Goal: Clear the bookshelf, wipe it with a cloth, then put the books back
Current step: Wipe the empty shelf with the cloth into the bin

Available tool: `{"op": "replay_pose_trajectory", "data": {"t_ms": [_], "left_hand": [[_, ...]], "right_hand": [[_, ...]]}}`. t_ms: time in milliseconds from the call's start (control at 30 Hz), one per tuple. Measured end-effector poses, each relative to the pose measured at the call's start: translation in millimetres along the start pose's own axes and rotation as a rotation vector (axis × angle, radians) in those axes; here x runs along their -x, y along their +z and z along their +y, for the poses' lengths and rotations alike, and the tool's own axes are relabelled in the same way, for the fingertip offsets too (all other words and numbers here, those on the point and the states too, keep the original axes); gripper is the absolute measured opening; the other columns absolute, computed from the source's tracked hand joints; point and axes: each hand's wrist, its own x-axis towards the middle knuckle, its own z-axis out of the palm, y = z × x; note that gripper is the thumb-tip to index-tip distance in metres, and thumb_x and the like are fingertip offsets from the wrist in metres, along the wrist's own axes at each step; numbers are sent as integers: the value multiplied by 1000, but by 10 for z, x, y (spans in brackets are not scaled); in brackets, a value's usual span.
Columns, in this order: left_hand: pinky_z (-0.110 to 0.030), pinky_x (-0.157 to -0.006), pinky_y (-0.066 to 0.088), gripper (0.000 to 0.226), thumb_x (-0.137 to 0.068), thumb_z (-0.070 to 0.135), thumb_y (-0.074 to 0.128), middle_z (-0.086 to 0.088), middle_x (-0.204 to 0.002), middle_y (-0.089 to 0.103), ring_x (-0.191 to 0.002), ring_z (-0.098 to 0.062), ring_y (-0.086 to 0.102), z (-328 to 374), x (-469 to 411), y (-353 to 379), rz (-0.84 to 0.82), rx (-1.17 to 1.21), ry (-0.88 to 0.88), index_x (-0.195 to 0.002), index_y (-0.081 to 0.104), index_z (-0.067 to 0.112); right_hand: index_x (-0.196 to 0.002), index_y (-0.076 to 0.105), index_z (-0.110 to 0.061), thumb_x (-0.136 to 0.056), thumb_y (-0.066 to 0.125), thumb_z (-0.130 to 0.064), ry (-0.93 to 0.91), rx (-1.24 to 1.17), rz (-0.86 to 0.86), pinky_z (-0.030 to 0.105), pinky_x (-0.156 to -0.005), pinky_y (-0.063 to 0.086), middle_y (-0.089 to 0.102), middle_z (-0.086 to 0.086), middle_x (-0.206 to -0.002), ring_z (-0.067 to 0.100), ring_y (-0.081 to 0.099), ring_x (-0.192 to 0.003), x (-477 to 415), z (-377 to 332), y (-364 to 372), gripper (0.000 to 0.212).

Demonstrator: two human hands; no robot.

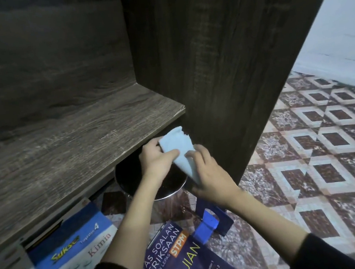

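Currently I log fingers (198,153) clamped on the cloth (181,149): left hand (153,163) pinches its top fold, right hand (212,176) grips the lower end, just off the shelf's (79,146) front right corner, beside the side panel (230,60). Books (74,247) below front edge; tiled floor (309,162) spreads rightward.

The dark wood-grain shelf board (62,153) runs from 9 o'clock to the centre and meets the upright side panel (219,62) at 1 o'clock. The diamond-patterned floor (309,162) fills 3 to 5 o'clock. On it lie a blue Kimia book (75,254) at 7 o'clock, a navy STPM book (187,256) at 6, a blue plastic piece (212,221) just beyond, and what may be a round metal-rimmed pot (170,189) under the shelf edge.
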Motion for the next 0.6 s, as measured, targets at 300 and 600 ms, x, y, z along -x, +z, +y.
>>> {"op": "replay_pose_trajectory", "data": {"t_ms": [300,600], "left_hand": [[-32,-74,57,46,-72,-2,75,-6,-103,69,-94,-19,67,781,-72,-172,21,262,178,-104,57,25],[-22,-65,57,54,-75,-7,71,-5,-113,62,-99,-17,63,1004,-611,-327,211,535,-18,-122,48,8]], "right_hand": [[-110,38,-9,-65,75,-5,-177,24,444,55,-86,51,44,31,-132,48,50,-115,-373,-120,-417,58],[-106,69,-4,-72,50,-4,-322,343,537,40,-75,49,68,14,-112,34,64,-88,-1044,-116,-466,40]]}}
